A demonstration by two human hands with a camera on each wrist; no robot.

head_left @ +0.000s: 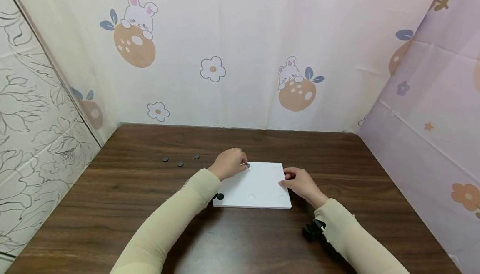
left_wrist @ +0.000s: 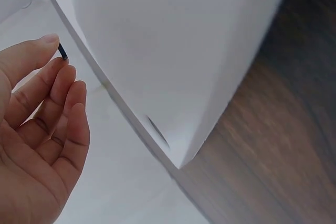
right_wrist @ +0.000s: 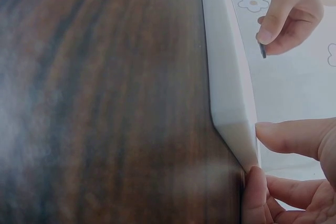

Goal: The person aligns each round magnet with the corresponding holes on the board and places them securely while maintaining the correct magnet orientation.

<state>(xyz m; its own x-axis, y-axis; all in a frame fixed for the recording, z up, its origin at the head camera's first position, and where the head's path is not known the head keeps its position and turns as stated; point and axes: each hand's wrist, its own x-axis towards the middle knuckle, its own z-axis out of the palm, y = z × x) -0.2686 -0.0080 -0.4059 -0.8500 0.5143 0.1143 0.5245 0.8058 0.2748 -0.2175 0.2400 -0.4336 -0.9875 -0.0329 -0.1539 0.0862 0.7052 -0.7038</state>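
Observation:
A white rectangular board (head_left: 262,184) with shallow round recesses lies on the table. My left hand (head_left: 229,164) pinches a small dark disc (left_wrist: 63,51) between thumb and fingertips, over the board's far edge. In the right wrist view that disc (right_wrist: 263,50) is held on edge, apart from the board. My right hand (head_left: 301,184) grips the board's right edge, thumb on top and fingers at the side. Near one corner in the left wrist view, a thin dark sliver (left_wrist: 158,131) shows on the board; what it is I cannot tell. The left forearm hides the board's left part.
Several loose dark discs, among them one disc (head_left: 181,163), lie on the wooden table (head_left: 150,207) left of the board. A patterned curtain (head_left: 240,90) hangs behind the table's far edge. Black camera gear (head_left: 314,230) sits at the right wrist.

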